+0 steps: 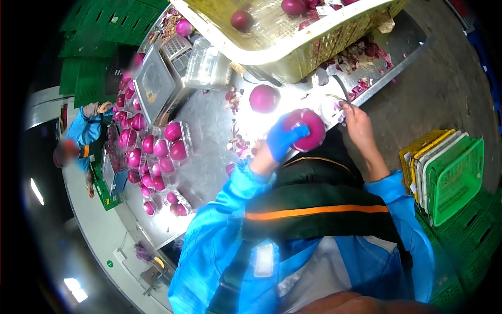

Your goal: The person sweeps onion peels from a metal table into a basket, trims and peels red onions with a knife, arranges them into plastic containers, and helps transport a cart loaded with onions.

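My left hand (285, 137), in a blue glove, is wrapped round a large peeled red onion (312, 131) above the table's near edge. To the right of it, my bare right hand (357, 121) is closed on a thin, dark, curved tool that looks like a small knife (342, 86). The tool is apart from the onion, and glare blurs its tip. Another red onion (263, 98) lies on the metal table just beyond my left hand. Loose skins (239, 144) are scattered beside it.
A yellow crate (314, 49) with onions stands at the far side. At left are a weighing scale (157, 86), clear punnets (208, 65) and several packed onions (149, 144). Stacked baskets (452, 172) stand at right. A co-worker (83, 128) is at far left.
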